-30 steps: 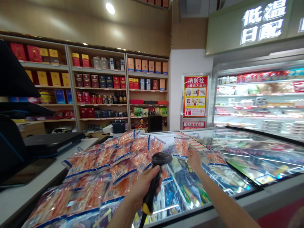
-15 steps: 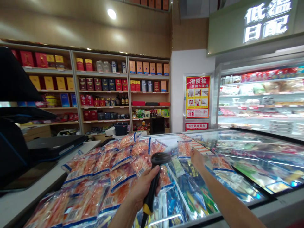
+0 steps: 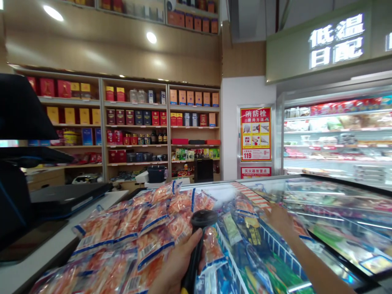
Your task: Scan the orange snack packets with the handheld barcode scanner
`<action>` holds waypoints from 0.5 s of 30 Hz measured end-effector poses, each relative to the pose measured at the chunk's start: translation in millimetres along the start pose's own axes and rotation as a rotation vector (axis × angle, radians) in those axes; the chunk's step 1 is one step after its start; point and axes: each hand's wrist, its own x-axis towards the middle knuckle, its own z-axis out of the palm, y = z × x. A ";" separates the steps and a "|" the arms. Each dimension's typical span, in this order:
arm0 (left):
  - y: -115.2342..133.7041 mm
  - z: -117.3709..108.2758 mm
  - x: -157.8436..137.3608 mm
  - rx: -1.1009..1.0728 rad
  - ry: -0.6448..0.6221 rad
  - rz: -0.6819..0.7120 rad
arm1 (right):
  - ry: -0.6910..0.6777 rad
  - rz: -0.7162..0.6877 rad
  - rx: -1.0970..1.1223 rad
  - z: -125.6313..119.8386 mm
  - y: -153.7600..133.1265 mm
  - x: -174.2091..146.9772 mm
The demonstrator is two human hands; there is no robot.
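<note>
The left hand [image 3: 185,251] clasps a scanner [image 3: 203,218], the right hand [image 3: 278,218] (whose grip I cannot tell) near a packet [image 3: 245,205].

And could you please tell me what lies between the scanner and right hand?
In the head view, a white wire divider, pale packet and dark packet show between the scanner and right hand.

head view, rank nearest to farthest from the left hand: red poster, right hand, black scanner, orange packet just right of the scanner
1. Black scanner: gripped in the left hand.
2. Orange packet: just right of the scanner.
3. Right hand: farther off to the right.
4. Red poster: far back, beyond both hands.
</note>
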 end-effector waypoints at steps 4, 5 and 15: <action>-2.4 3.5 -2.5 0.008 -0.028 0.004 | -0.039 0.056 -0.113 3.5 51.8 -33.9; -2.7 4.8 -2.6 0.013 -0.032 0.012 | -0.051 0.059 -0.109 8.7 57.7 -38.1; -1.3 -3.3 2.6 0.005 0.043 -0.033 | -0.193 0.043 -0.049 54.8 5.8 21.4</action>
